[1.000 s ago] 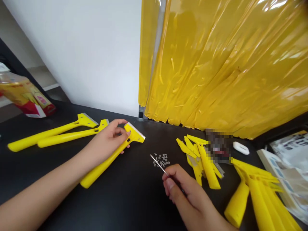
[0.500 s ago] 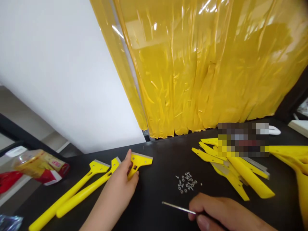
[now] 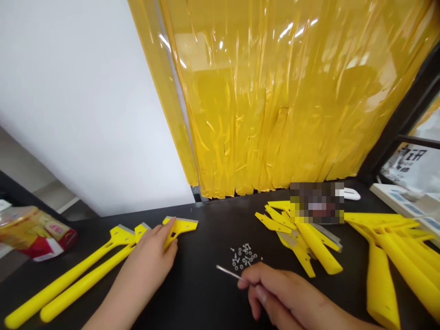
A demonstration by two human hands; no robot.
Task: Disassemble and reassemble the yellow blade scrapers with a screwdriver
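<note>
My left hand (image 3: 153, 250) is closed round a yellow scraper (image 3: 185, 224) with a metal blade along its far edge; the palm hides most of its handle. Beside it, to the left, lie two long-handled yellow scrapers (image 3: 74, 272), side by side with their blades pointing away. In my right hand (image 3: 275, 288) is a thin metal screwdriver (image 3: 228, 272), pinched between thumb and fingers, its tip pointing left. Just beyond that hand, small screws and nuts (image 3: 244, 256) lie scattered on the black table (image 3: 202, 293).
Loose yellow scraper parts (image 3: 295, 243) and metal blades are heaped right of centre. More yellow handles (image 3: 395, 256) lie at the far right. A red and yellow package (image 3: 37, 233) stands at the left. A yellow plastic curtain (image 3: 261, 114) hangs behind the table, beside a white panel (image 3: 89, 101).
The view has swung right, so the things on the table appear further left. My left hand still holds the scraper, and my right hand still holds the screwdriver.
</note>
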